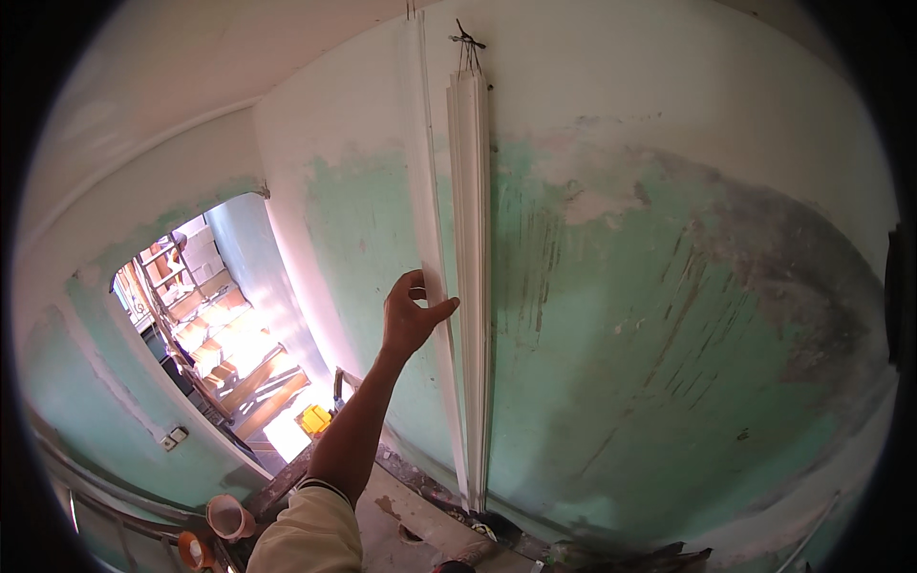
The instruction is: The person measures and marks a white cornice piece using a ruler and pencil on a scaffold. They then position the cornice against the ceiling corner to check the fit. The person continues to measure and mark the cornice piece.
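My left hand (409,315) is closed around a long, thin white strip (428,191). Its thumb lies across the front and the fingers curl at the left edge. The strip stands nearly upright along the wall, its foot close to the floor. Just right of it, a bundle of similar white strips (470,210) stands upright against the wall, with dark wires (468,43) at its top. A narrow gap separates the held strip from the bundle near the top; lower down they come close together. My right hand is out of view.
The wall (611,382) has worn green paint with grey patches. At left, a doorway (224,325) opens onto bright boards and a ladder. A pink bucket (229,518), an orange container (195,551) and a yellow object (313,418) sit low at left. Debris lies along the wall's foot.
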